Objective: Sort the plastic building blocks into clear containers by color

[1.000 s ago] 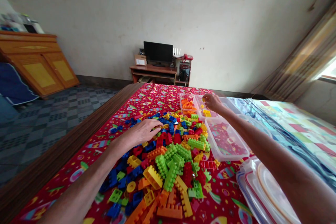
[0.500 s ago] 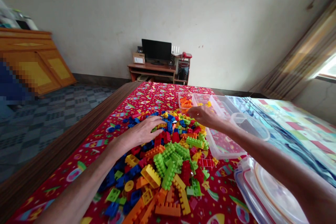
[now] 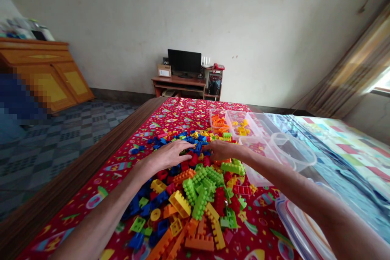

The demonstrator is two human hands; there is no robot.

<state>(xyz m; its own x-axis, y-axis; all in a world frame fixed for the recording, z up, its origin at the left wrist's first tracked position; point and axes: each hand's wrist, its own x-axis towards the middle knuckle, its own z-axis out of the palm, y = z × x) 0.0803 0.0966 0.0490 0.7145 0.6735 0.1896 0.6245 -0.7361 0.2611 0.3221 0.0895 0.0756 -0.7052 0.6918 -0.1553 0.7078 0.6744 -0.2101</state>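
Observation:
A large pile of toy building bricks (image 3: 201, 187) in green, yellow, orange, red and blue is heaped on a red patterned cloth (image 3: 122, 166). My left hand (image 3: 175, 153) hovers low over the pile's far part, its fingers stretched out and thumb apart, beside blue and red bricks. Opposite it, my right hand (image 3: 222, 151) reaches down among the bricks. Its fingers are bent, with a small gap showing between fingers and thumb; the tips are partly hidden. I make out no brick in either hand.
Clear plastic boxes stand right of the pile: one holds orange bricks (image 3: 218, 122), another yellow bricks (image 3: 243, 128). An upright clear container (image 3: 292, 150) is farther right. Stacked lids (image 3: 301, 227) lie near my right forearm. Beyond the table is a desk with a monitor (image 3: 184, 61).
My right hand has moved back from beside the orange and yellow boxes to the pile, close to my left hand. My left hand stays over the bricks. The view has shifted slightly.

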